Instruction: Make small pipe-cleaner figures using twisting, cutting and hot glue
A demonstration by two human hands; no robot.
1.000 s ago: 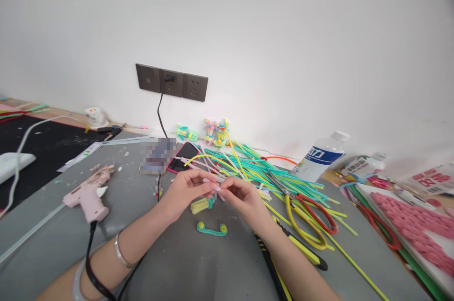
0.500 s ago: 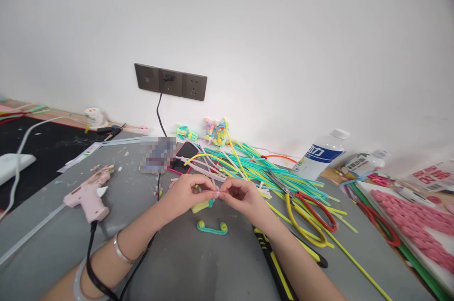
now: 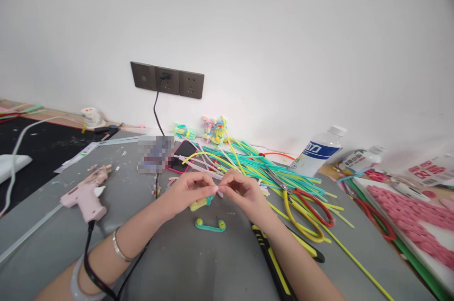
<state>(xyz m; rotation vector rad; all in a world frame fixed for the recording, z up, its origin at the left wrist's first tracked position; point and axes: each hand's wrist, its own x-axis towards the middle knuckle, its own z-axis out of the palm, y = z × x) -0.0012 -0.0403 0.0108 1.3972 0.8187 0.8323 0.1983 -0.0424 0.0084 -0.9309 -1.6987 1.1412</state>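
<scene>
The left hand and right hand are meeting at the fingertips, both pinching a small pink piece above the grey surface. Its exact shape is hiding between the fingers. Because so little is showing for grip, the piece could be slipping out or bending if the two pinches pull unevenly. The yellow-and-teal bundle is lying just below the left hand, where a dropping wrist could be squashing it. The glue gun's black cord is crossing the left forearm, so a sudden arm movement could be dragging the pink glue gun.

The upright bottle is carrying a blue label with large white characters, too blurred to read surely. A clear packet is showing bold red characters above a barcode, also unreadable.
</scene>
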